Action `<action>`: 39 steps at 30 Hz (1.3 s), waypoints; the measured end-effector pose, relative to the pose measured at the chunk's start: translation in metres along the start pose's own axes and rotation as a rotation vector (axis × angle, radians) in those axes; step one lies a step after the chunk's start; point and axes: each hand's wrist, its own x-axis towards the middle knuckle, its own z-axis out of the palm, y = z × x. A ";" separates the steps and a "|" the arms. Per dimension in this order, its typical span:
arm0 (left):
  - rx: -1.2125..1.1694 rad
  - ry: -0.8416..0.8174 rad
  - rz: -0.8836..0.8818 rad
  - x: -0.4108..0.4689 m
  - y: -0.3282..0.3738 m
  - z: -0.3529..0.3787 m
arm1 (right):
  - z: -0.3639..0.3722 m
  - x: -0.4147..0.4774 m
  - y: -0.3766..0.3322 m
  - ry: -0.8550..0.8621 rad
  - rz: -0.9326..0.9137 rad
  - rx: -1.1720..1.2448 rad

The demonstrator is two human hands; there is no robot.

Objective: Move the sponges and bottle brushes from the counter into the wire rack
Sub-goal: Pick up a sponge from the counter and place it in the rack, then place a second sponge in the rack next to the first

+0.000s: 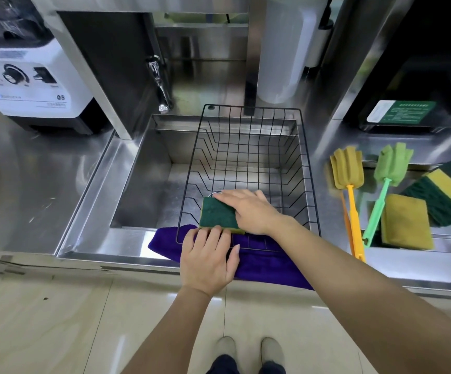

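Note:
A black wire rack [246, 147] sits over the sink. Inside its near end is a sponge [217, 213], green side up. My right hand [251, 211] lies on the sponge's right part and grips it. My left hand [209, 259] rests on the rack's near rim, its fingertips touching the sponge's near edge. On the counter to the right lie a yellow bottle brush [349, 184], a green bottle brush [386, 182], a yellow sponge [406, 222] and a green-and-yellow sponge [445, 193].
A purple cloth [267, 263] hangs over the counter's front edge under the rack. The sink [143, 184] lies left of the rack, with a tap [161, 82] behind it. A white blender base [27, 82] stands at the back left. A white cylinder [283, 49] stands behind the rack.

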 end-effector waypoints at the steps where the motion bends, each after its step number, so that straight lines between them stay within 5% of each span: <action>1: -0.002 -0.004 0.001 0.000 0.000 -0.001 | -0.002 -0.003 0.001 0.037 0.012 0.012; 7: -0.046 -0.073 -0.068 0.014 0.015 -0.008 | -0.021 -0.023 0.018 0.246 0.089 0.083; 13: -0.121 -0.217 0.064 0.051 0.067 -0.006 | -0.045 -0.059 0.053 0.518 0.257 0.156; 22: -0.144 -0.254 0.054 0.055 0.099 0.007 | -0.041 -0.129 0.133 0.828 0.883 0.027; 26: -0.137 -0.243 0.056 0.055 0.099 0.008 | -0.027 -0.153 0.160 0.729 1.158 0.215; 32: -0.141 -0.259 0.057 0.055 0.098 0.008 | -0.011 -0.161 0.172 0.458 1.124 0.212; 36: -0.144 -0.258 0.050 0.055 0.098 0.007 | -0.012 -0.168 0.175 0.563 1.167 0.200; 39: -0.146 -0.267 0.043 0.055 0.098 0.006 | -0.025 -0.170 0.176 0.822 1.245 0.455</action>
